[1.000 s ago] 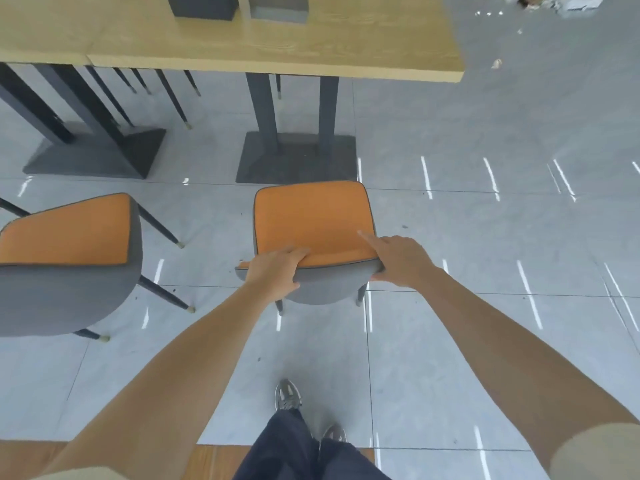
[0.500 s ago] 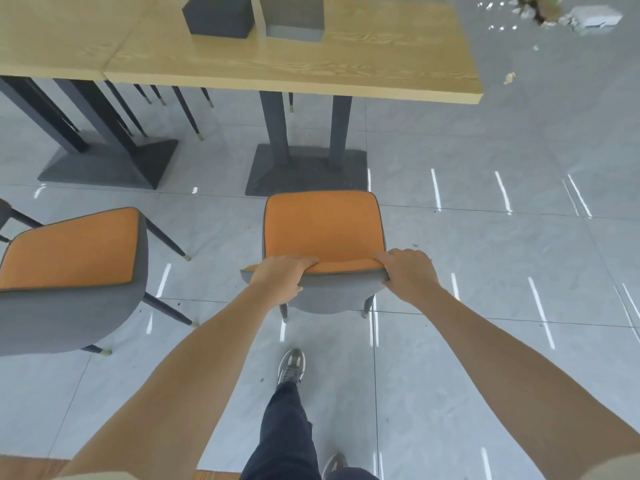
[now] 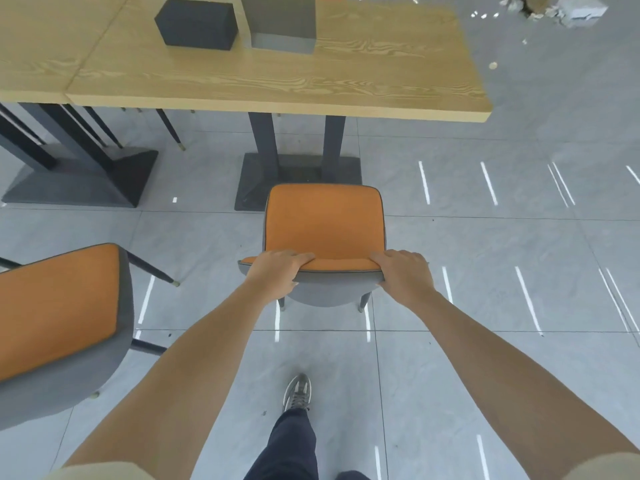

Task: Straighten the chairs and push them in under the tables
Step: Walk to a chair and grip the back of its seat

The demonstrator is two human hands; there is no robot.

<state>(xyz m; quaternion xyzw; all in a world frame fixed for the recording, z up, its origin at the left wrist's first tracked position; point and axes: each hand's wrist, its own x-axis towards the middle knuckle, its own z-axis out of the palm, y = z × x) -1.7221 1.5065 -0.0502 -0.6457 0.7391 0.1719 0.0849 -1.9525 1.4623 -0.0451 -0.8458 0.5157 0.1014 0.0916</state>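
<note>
Fingers of both hands now curled tight over the near backrest edge of the orange-seated, grey-shelled chair, left hand and right hand at either corner. Nearer than a second ago to the pale wood-grain table, seat front just reaching the dark pedestal base. Squared up, probably; not yet tucked under.

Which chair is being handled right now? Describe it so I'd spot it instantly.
Find the wooden table with two dark boxes on top. The chair stands directly before its dark pedestal base, orange seat facing the table. Unlike the skewed orange chair at left, both hands, left hand and right hand, grip its backrest.
</note>
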